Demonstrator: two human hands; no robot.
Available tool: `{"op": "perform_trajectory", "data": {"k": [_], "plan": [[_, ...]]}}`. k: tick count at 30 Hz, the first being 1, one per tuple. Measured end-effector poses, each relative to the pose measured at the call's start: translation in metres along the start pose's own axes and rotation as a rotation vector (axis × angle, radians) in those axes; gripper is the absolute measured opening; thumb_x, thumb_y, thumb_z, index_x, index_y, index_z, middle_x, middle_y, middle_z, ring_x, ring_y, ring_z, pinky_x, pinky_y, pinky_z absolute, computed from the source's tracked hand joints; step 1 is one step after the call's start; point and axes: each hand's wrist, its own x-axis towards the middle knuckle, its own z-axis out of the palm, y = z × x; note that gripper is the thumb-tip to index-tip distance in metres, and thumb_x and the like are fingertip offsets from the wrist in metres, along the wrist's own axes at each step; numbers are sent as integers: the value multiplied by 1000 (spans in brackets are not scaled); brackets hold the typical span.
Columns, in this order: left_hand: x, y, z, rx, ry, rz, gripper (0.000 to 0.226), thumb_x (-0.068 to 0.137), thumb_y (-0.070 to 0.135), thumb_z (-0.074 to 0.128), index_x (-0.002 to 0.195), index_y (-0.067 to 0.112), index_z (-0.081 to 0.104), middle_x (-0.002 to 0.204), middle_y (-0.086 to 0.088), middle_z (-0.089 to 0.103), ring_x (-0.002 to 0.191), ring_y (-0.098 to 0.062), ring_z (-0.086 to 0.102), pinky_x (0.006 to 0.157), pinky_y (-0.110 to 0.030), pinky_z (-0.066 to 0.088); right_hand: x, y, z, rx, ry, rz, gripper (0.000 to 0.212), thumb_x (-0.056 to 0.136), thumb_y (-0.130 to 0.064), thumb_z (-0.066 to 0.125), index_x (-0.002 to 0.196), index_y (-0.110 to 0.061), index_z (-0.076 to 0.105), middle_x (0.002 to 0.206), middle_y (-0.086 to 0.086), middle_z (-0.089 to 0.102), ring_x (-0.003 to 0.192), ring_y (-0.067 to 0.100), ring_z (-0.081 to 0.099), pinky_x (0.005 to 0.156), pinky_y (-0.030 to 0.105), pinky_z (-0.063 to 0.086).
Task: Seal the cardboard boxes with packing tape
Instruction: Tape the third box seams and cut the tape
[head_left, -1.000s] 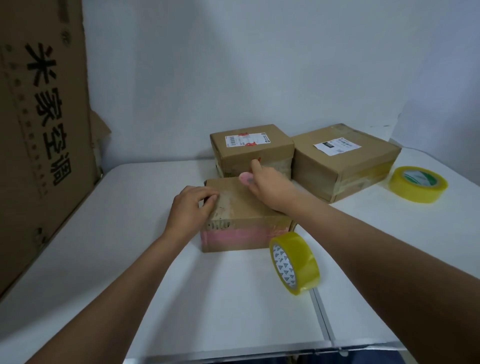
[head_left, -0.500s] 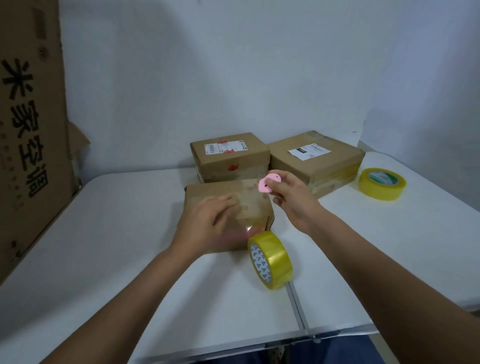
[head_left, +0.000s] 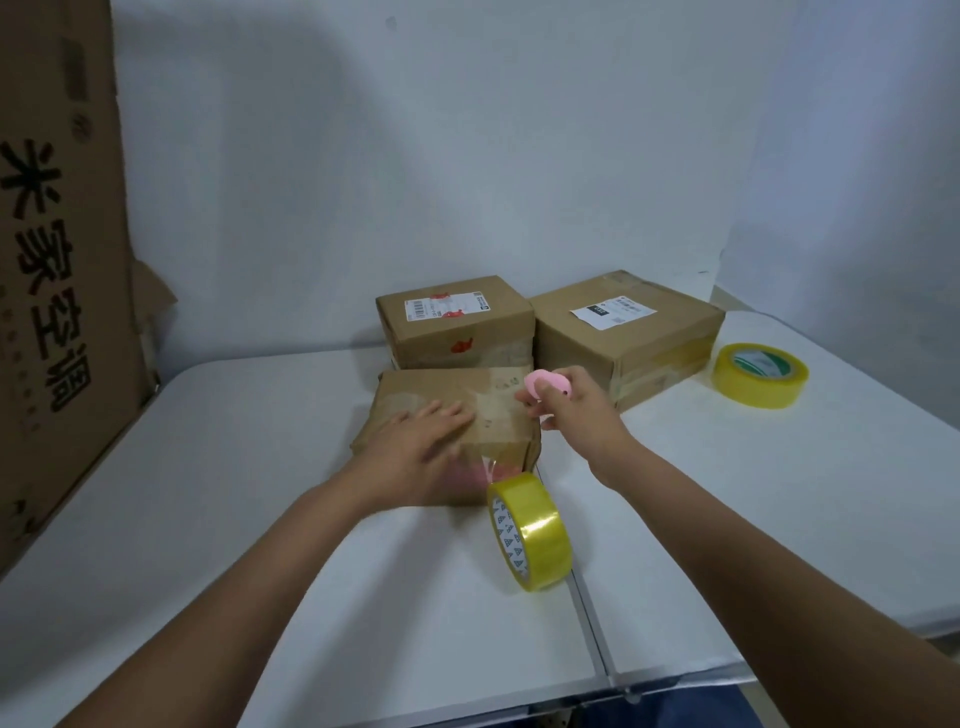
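Pressing flat, the left hand (head_left: 415, 441) spreads straight fingers on the near box (head_left: 498, 410); right hand (head_left: 566, 410) pinches a pink cutter (head_left: 545, 387). The tape roll (head_left: 530, 530), just below the fingers, seems tethered; a careless cut may lift it.

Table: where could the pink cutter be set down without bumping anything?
Bare table lies right of the standing tape roll, in front of the flat tape roll. More lies left of the near box. The back is crowded with two boxes.
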Motion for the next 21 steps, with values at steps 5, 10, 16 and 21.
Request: {"op": "perform_trajectory", "data": {"k": [5, 10, 16, 21], "plan": [[34, -1, -10, 79, -58, 13, 47, 106, 41, 26, 151, 31, 34, 157, 12, 31, 147, -8, 22, 118, -34, 20, 2, 6, 13, -187, -53, -130, 10, 98, -23, 53, 103, -15, 57, 88, -1, 65, 78, 0, 67, 70, 17, 52], [45, -16, 0, 265, -56, -5, 51, 102, 52, 13, 151, 43, 23, 157, 20, 25, 144, -11, 20, 109, -42, 22, 3, 14, 12, -347, -33, -167, 22, 98, -27, 52, 111, -9, 56, 106, 10, 66, 96, 20, 65, 83, 39, 53], [48, -3, -5, 49, 165, -101, 44, 104, 39, 32, 145, 28, 44, 147, 8, 34, 132, -14, 35, 111, -34, 25, -1, 10, 15, -251, -11, -176, 20, 102, -22, 44, 117, -9, 49, 104, 11, 69, 90, 18, 70, 86, 43, 55], [-18, 20, -2, -542, 306, -138, 23, 101, 28, 50, 104, 43, 67, 95, 10, 64, 72, 2, 59, 69, -13, 49, -2, 6, 9, -314, -128, -338, 27, 101, -3, 33, 114, -12, 55, 103, 5, 64, 90, 19, 69, 85, 36, 55]]}}
